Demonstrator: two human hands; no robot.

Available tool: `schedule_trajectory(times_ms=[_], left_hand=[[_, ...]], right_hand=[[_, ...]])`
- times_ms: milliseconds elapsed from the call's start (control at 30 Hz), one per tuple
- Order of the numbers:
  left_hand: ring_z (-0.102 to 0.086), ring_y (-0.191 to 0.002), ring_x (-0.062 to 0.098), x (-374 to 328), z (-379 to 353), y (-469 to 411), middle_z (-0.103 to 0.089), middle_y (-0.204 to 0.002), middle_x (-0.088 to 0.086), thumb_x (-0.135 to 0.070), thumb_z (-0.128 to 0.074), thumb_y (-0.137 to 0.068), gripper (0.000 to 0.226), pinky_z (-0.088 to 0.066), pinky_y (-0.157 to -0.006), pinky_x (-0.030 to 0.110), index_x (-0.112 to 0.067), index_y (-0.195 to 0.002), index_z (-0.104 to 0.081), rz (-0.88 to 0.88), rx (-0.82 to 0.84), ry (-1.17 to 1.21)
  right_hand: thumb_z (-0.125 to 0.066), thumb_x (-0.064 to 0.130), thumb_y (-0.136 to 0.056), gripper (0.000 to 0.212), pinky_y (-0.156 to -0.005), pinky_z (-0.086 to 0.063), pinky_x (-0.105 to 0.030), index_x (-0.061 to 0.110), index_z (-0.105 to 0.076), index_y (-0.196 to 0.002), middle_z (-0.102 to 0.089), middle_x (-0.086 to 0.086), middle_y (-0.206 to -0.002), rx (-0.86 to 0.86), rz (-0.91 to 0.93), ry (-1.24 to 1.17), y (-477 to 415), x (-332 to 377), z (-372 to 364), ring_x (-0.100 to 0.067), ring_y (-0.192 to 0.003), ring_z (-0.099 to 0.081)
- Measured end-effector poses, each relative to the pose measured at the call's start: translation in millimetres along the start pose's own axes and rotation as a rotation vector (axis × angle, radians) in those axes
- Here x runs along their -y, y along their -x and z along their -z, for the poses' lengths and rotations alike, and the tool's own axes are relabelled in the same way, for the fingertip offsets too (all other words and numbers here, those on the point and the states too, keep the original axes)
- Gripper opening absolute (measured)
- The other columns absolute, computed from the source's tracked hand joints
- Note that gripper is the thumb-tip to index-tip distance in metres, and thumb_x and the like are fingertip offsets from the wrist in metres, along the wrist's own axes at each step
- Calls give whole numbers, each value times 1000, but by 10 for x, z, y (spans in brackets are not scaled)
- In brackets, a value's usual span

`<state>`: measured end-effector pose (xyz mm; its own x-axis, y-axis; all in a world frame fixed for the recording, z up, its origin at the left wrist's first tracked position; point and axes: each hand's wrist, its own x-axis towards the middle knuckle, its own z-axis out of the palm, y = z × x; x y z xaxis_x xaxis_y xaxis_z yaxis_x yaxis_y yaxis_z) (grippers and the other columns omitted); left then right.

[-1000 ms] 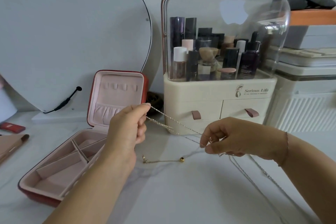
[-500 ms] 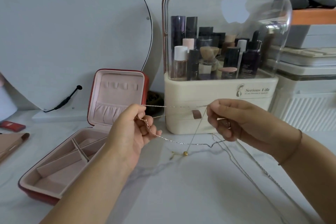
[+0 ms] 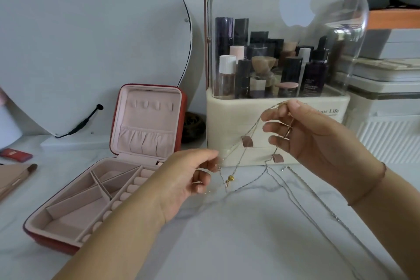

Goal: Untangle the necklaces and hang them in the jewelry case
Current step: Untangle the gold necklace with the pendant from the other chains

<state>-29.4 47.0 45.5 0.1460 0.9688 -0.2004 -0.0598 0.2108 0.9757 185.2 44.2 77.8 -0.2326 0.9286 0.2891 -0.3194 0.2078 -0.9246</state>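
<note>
A thin gold necklace (image 3: 246,134) hangs stretched between my hands above the white table. My left hand (image 3: 186,179) pinches its lower end. My right hand (image 3: 304,134) is raised higher and pinches the upper end in front of the organiser. A small gold bead (image 3: 231,179) dangles near the tabletop. Two silver chains (image 3: 293,191) trail loosely across the table under my right forearm. The red jewelry case (image 3: 150,118) stands open at the left, its pink lid upright with a row of hooks and a pocket, its tray of compartments lying flat.
A cream cosmetics organiser (image 3: 279,107) with a clear dome and bottles stands behind my hands. A round mirror (image 3: 91,41) leans at the back left. A brush (image 3: 20,177) and a red item (image 3: 16,154) lie at the far left. White boxes (image 3: 386,107) fill the right.
My right hand rose and drew the gold chain upward, my left hand dropped lower, so the chain now slants steeply. The gold bead lifted off the table and hangs.
</note>
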Motion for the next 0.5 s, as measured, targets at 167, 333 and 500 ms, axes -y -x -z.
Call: schedule_trajectory(times_ms=[167,333,500], left_hand=[[-41,-47,11,-8,-13,-6,-63,-63,5,-19,-58,-88,25,-26,-41,20,-10,-67,-68,-5,-11,-22],[-41,-49,9,-1,-6,11,-62,-59,1,-16,-55,-90,28,-27,-42,18,-7,-72,-74,-33,27,-75],[-38,-52,10,-3,8,28,-59,-60,-2,-18,-64,-84,23,-24,-44,19,-13,-64,-76,-91,84,-84]], right_hand=[[-42,27,-91,22,-75,-56,-30,12,-52,-78,-66,-8,-85,-24,15,-18,-7,13,8,-20,-83,-65],[-40,28,-91,22,-66,-57,-30,12,-49,-79,-65,-9,-79,-51,-5,-36,1,14,-20,-22,-77,-67],[-37,28,-93,23,-61,-55,-27,13,-47,-80,-68,-8,-83,-59,-8,-55,4,17,-27,-20,-74,-68]])
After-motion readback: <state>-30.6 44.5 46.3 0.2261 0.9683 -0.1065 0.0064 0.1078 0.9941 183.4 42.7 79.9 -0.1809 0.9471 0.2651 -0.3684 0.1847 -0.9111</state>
